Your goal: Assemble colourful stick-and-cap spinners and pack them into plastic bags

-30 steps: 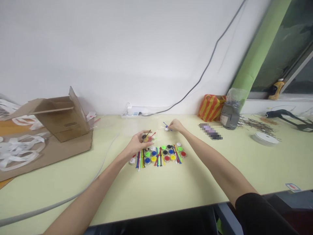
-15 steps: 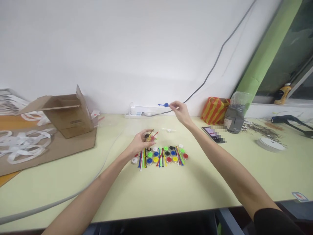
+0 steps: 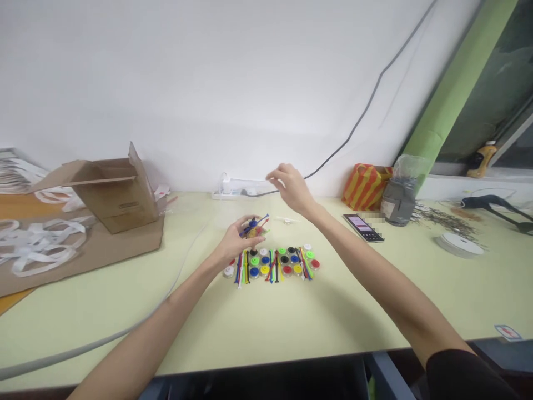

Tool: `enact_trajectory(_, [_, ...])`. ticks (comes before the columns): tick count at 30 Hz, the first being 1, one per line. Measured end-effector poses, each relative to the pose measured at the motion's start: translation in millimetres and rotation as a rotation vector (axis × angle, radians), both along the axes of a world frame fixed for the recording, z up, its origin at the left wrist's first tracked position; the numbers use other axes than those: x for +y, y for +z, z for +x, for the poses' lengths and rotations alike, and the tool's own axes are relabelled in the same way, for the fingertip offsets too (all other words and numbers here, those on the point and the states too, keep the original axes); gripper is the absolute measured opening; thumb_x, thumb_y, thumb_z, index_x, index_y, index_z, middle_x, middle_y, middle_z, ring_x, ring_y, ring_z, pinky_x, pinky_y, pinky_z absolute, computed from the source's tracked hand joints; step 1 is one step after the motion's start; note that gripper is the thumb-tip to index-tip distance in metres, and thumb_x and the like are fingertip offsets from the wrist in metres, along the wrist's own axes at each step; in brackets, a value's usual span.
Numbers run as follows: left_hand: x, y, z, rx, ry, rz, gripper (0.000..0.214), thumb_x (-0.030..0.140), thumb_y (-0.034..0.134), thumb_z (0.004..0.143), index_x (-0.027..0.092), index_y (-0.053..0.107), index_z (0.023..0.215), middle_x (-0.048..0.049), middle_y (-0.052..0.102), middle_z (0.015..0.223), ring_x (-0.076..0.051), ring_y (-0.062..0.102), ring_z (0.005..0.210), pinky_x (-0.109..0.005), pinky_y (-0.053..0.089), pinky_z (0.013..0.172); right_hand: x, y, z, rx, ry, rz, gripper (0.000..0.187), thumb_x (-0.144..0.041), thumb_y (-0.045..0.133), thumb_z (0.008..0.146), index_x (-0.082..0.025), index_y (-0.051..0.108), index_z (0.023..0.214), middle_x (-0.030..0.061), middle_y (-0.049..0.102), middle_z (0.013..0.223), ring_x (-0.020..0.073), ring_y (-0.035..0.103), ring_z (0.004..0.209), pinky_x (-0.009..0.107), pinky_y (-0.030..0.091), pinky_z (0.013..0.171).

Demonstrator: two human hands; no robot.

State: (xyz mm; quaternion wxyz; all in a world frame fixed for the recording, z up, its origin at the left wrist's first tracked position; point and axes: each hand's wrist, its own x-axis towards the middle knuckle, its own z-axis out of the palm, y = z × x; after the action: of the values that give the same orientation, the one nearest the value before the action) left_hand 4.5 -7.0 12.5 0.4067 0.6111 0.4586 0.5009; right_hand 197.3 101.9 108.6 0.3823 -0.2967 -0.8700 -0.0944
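Left hand [image 3: 237, 238]: above the left end of the layout, thumb and fingers curled around a small bundle of arrow spinners [image 3: 252, 229], with blue, red and yellow showing and tips pointing up to the right.
Right hand [image 3: 291, 186]: raised in front of the wall, higher than the left and well apart from it; fingers bent and slightly parted, with nothing visible in their grip.
White arrow piece [image 3: 287, 221]: flat on the surface [image 3: 233, 328], beyond the layout and below the right hand.
Coloured discs [image 3: 254, 271]: blue, yellow, green, black, white and red, on clear round bases, in groups near the left hand.
Loose arrows [image 3: 273, 269]: three mixed-colour bunches lying lengthwise between the disc groups.
Left side: open cardboard box [image 3: 112, 205] on a cardboard sheet [image 3: 137, 245], white ribbon loops [image 3: 45, 250] beside it.
Wall side: power strip [image 3: 227, 195] and dark cable [image 3: 366, 108].
Right side: phone [image 3: 360, 224], striped bag [image 3: 362, 188], white roll [image 3: 460, 244].
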Motion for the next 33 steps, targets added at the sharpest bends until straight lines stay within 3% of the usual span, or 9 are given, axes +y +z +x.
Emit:
enact_trajectory(4, [-3.1,3.2,2.7,-0.054,0.017,-0.019,0.071,0.039,0.089,0.061,0.019,0.058,0.121,-0.0101,0.071,0.106,-0.025,0.071,0.087,-0.029,0.060,0.056,36.7,-48.5,23.9,-0.181,-0.302,-0.458,0.016,-0.021,0.067,0.094,-0.019,0.070,0.110,0.0111,0.066,0.109,0.0255,0.058,0.107,0.033,0.044,0.090])
enact_trajectory(7, [-7.1,7.3,5.2,-0.073,-0.004,-0.061,0.069,0.039,0.089,0.061,0.019,0.057,0.118,-0.0102,0.073,0.104,-0.026,0.073,0.086,-0.029,0.060,0.055,47.1,-87.8,37.3,-0.218,-0.324,-0.587,0.011,-0.020,0.081,0.080,-0.014,0.072,0.083,0.0101,0.071,0.086,0.0230,0.065,0.082,0.028,0.048,0.072])
enact_trajectory(9, [-9.2,9.6,6.4,-0.086,-0.017,-0.087,0.068,0.040,0.089,0.062,0.020,0.056,0.118,-0.0110,0.073,0.106,-0.026,0.073,0.086,-0.028,0.060,0.055,49.3,-102.2,42.9,-0.189,-0.309,-0.618,0.008,-0.017,0.079,0.080,-0.013,0.072,0.080,0.0091,0.071,0.080,0.0197,0.065,0.073,0.025,0.047,0.066])
enact_trajectory(12, [-9.9,10.2,6.3,-0.081,-0.014,-0.108,0.071,0.039,0.089,0.061,0.020,0.055,0.120,-0.0122,0.074,0.107,-0.027,0.073,0.087,-0.029,0.061,0.055,52.9,-97.4,48.3,-0.108,-0.246,-0.619,0.006,-0.016,0.071,0.085,-0.011,0.073,0.086,0.0073,0.072,0.077,0.0170,0.066,0.068,0.022,0.046,0.062])
enact_trajectory(19, [-6.5,6.5,3.3,-0.051,-0.005,-0.104,0.070,0.038,0.089,0.061,0.020,0.056,0.120,-0.0121,0.074,0.105,-0.026,0.073,0.085,-0.027,0.059,0.052,56.7,-20.7,50.4,0.088,-0.018,-0.453,0.021,-0.022,0.058,0.092,-0.012,0.077,0.087,0.0066,0.073,0.079,0.0171,0.065,0.069,0.025,0.048,0.068])
enact_trajectory(22, [-4.9,5.7,2.2,-0.060,0.007,-0.086,0.069,0.040,0.089,0.062,0.020,0.057,0.120,-0.0103,0.074,0.102,-0.025,0.073,0.084,-0.028,0.059,0.052,55.5,-7.6,41.9,0.027,0.022,-0.421,0.015,-0.015,0.063,0.088,-0.014,0.077,0.093,0.0073,0.074,0.085,0.0183,0.065,0.075,0.027,0.047,0.073])
enact_trajectory(25, [-1.7,3.4,-0.8,-0.083,0.054,-0.034,0.068,0.041,0.088,0.062,0.020,0.058,0.120,-0.0087,0.073,0.100,-0.025,0.072,0.083,-0.029,0.059,0.052,52.8,-23.0,27.5,-0.204,-0.011,-0.569,0.022,-0.012,0.075,0.080,-0.014,0.075,0.102,0.0079,0.073,0.092,0.0182,0.065,0.078,0.026,0.047,0.072])
enact_trajectory(29, [4.7,-1.5,-7.1,-0.125,0.176,0.013,0.068,0.040,0.086,0.063,0.020,0.058,0.121,-0.0069,0.073,0.098,-0.022,0.071,0.082,-0.026,0.057,0.054,42.4,-64.8,8.6,-0.364,0.068,-0.739,0.032,-0.017,0.089,0.068,-0.014,0.075,0.097,0.0046,0.073,0.085,0.0153,0.063,0.069,0.022,0.045,0.063])
enact_trajectory(33, [9.7,-5.0,-10.8,-0.158,0.241,0.026,0.069,0.038,0.087,0.062,0.017,0.058,0.120,-0.0073,0.073,0.097,-0.022,0.070,0.083,-0.026,0.057,0.053,27.6,-89.1,-1.2,-0.428,0.154,-0.841,0.019,-0.030,0.077,0.084,-0.012,0.074,0.083,0.0029,0.070,0.076,0.0134,0.060,0.066,0.020,0.042,0.059])
